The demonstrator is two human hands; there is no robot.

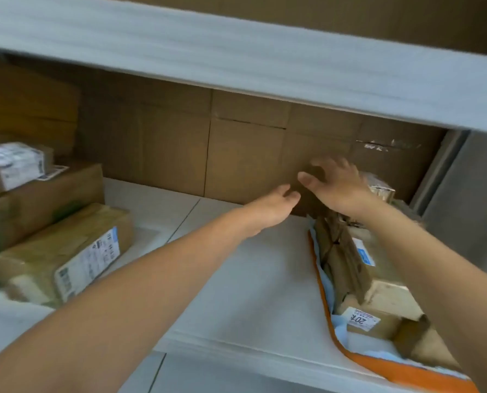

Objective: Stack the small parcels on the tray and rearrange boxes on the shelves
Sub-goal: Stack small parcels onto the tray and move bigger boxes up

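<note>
Presently, left hand (273, 207) and right hand (336, 184): fingers spread, gripping nothing, at far end of tray (323, 296); best seat parcels (358, 268) flush within rim, heavier below.

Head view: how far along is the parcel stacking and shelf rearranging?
Done: several parcels lie in the orange-rimmed tray. In hand: left hand and right hand reach, fingers open, past the tray's far end; what they touch is blurred. Left: labelled boxes at the left of the shelf sit in an uneven pile.

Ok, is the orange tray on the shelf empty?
No, several brown parcels lie in the orange tray on the right of the shelf.
</note>
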